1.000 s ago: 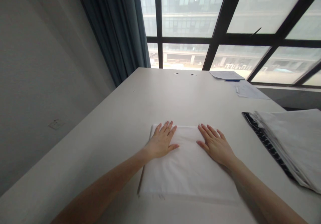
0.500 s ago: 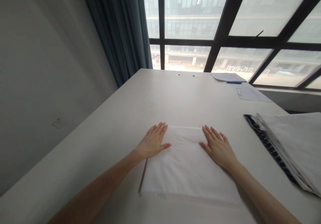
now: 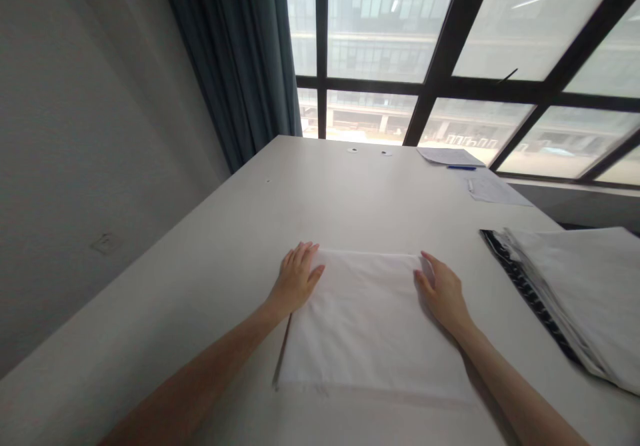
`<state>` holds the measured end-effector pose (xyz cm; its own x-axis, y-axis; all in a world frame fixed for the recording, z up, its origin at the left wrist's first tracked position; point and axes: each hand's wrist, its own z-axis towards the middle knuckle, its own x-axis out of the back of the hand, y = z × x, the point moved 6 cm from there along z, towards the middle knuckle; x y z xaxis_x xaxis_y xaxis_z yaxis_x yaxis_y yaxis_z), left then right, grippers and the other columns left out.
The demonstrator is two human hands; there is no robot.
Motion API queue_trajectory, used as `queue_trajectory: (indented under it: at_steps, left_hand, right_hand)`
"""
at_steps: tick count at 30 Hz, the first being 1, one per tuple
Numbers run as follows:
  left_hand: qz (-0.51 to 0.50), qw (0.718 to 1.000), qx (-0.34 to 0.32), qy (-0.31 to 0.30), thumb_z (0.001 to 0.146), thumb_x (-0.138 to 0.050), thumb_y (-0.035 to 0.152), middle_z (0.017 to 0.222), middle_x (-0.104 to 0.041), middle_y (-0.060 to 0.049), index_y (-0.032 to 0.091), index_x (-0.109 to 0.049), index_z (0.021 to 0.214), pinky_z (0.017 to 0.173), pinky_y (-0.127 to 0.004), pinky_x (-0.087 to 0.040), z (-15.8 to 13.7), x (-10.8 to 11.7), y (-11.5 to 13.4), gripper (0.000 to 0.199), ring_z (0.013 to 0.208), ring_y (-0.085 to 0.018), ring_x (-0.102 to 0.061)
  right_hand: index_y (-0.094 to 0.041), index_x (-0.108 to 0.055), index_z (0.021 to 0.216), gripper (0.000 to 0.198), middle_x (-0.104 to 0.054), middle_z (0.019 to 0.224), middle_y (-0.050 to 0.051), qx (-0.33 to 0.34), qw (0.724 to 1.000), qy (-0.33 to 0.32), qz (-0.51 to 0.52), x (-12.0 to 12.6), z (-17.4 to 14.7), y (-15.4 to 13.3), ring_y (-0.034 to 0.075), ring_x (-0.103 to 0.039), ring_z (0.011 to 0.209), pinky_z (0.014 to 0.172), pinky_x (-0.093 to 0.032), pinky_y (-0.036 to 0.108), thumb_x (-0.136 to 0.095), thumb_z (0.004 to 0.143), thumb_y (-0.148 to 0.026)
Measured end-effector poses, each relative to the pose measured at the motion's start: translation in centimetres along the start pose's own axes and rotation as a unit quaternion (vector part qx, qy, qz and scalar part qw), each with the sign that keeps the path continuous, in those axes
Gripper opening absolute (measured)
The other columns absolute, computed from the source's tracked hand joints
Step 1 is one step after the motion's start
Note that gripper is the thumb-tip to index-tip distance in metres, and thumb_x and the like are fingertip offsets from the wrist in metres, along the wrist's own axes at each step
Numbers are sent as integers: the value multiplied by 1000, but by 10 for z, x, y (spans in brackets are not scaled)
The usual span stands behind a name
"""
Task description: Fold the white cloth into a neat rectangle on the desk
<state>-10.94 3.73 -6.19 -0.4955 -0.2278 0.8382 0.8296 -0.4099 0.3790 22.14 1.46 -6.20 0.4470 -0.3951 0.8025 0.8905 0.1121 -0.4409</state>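
Note:
A folded white cloth (image 3: 370,326) lies flat on the white table in front of me. Its surface has light wrinkles, and a thin dark strip shows along its left edge. My left hand (image 3: 295,278) rests on the cloth's far left corner, fingers stretched forward and thumb apart. At the far right corner, my right hand (image 3: 444,294) stands on its side against the cloth's right edge. Its thumb and forefinger are apart; the other fingers are mostly hidden behind the hand.
At the right lies a stack of white cloth (image 3: 590,279) with a black patterned layer (image 3: 535,306) beneath. Papers (image 3: 450,156) and a blue pen (image 3: 461,167) lie at the table's (image 3: 320,199) far right. A window and a dark blue curtain (image 3: 240,59) stand beyond.
Both hands have slid apart from lying flat on the cloth toward its far side edges. My right hand has turned onto its side. More of the cloth's far edge shows between them.

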Motion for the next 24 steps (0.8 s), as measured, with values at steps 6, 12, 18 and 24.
queue_trajectory:
  at_steps: [6,12,18,24]
  left_hand:
    - [-162,986,23,35,94,-47,26,111,-52,-7,21,-52,122,98,-39,-43,6,13,-7,29,107,-20,-53]
    - [-209,975,-24,76,92,-54,27,101,-51,-4,23,-57,116,88,-34,-48,8,29,2,24,97,-18,-53]
    - [-202,956,-147,150,93,-54,22,100,-45,-3,27,-59,110,80,-29,-51,0,47,25,19,91,-14,-54]
    - [-233,940,-176,174,92,-55,19,99,-48,-2,30,-62,106,82,-29,-50,-5,52,33,19,91,-13,-56]
  right_hand:
    - [-21,-57,122,50,-58,115,11,-55,978,5,199,16,5,4,23,-60,94,84,-51,40,-57,81,-49]
    - [-21,-55,127,60,-61,124,12,-142,950,-30,275,15,10,12,22,-62,92,83,-50,38,-58,78,-56]
    - [-18,-69,104,51,-70,94,7,-135,958,-36,250,28,13,9,23,-60,85,73,-47,33,-49,82,-59]
    - [-17,-67,98,49,-68,82,5,-148,937,-82,306,22,11,9,20,-59,72,60,-46,28,-58,77,-60]
